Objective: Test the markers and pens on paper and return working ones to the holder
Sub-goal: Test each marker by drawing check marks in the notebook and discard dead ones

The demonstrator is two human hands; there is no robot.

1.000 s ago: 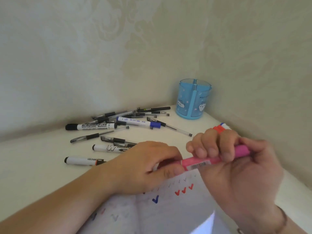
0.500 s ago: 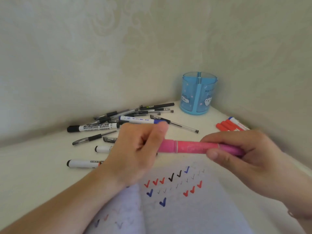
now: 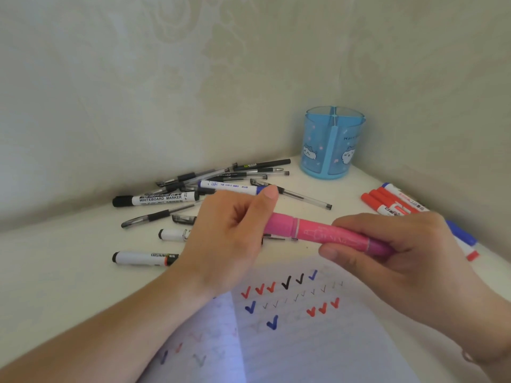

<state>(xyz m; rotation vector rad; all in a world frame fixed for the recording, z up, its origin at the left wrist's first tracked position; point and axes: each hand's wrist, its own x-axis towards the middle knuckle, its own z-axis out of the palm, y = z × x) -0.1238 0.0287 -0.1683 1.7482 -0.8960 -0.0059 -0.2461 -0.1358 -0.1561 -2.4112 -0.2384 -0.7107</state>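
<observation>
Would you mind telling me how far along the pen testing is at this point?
Done: red, blue and black ticks cover the paper. In hand: the left hand and right hand grip a pink marker. Left: the blue holder looks empty, and a pile of pens lies untested or unreturned.

Capped pink marker (image 3: 318, 232), horizontal above paper (image 3: 304, 341)
</observation>
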